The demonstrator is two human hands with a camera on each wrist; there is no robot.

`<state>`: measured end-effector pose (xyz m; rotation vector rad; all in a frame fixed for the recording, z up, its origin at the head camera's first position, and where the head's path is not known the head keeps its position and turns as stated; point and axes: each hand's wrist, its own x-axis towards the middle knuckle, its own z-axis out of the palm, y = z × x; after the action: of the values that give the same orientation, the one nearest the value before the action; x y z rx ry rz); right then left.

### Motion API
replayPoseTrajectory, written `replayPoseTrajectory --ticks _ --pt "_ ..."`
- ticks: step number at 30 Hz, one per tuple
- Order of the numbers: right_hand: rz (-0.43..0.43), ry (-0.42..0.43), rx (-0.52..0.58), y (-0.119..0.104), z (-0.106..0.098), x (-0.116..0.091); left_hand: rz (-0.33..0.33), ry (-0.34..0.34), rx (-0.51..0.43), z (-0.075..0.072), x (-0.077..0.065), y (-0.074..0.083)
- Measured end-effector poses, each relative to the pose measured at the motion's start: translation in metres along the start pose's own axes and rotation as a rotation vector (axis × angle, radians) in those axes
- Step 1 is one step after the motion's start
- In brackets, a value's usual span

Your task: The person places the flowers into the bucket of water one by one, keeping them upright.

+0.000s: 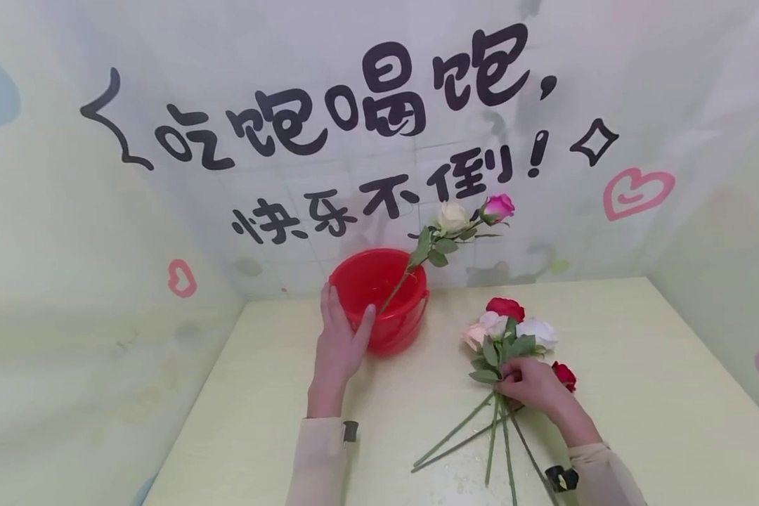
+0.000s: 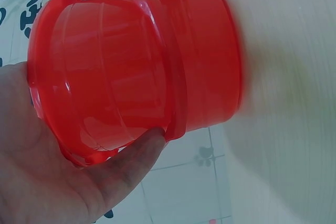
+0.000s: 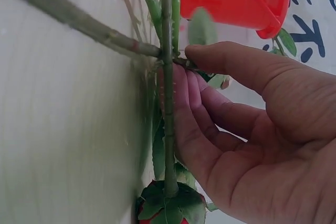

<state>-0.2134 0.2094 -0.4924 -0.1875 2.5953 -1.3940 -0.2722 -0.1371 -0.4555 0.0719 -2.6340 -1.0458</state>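
Note:
The red plastic bucket (image 1: pixel 401 327) stands near the back wall with its handle lowered. My left hand (image 1: pixel 344 337) rests against its left and near side, straight fingers along the outer wall and the thumb at the rim. From the bucket lean a cream rose (image 1: pixel 453 217) and a pink rose (image 1: pixel 498 209), heads beyond the rim. To the right, my right hand (image 1: pixel 531 383) pinches a rose stem (image 3: pixel 185 63) between thumb and fingertips, among crossed green stems (image 1: pixel 504 450). Which bloom that stem bears, I cannot tell.
Beyond the right hand lie a red rose (image 1: pixel 504 308), a white rose (image 1: pixel 536 333) and a peach rose (image 1: pixel 474 336). Another red rose (image 1: pixel 564 376) shows past the knuckles. The pale tabletop (image 1: pixel 266 393) meets printed wall sheeting (image 1: pixel 291 56) behind and at both sides.

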Motion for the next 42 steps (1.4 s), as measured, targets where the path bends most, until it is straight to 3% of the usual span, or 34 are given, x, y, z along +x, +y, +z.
replayPoseTrajectory --ticks 9,20,27,33,42 --pt "0.023 0.022 0.019 0.000 -0.002 0.001 0.028 0.008 -0.003 -0.001 0.001 0.000" --pt "0.026 0.036 0.095 -0.001 -0.003 0.002 0.015 0.011 -0.012 -0.003 -0.001 -0.002" --pt "-0.016 0.051 0.163 -0.003 -0.014 0.001 0.025 0.012 -0.010 0.000 0.001 -0.003" --pt "-0.037 0.121 0.132 -0.009 -0.030 -0.002 0.042 0.031 -0.017 -0.001 0.001 -0.003" --pt "-0.050 0.200 0.176 -0.015 -0.052 -0.002 0.037 0.020 -0.023 -0.001 -0.001 -0.002"
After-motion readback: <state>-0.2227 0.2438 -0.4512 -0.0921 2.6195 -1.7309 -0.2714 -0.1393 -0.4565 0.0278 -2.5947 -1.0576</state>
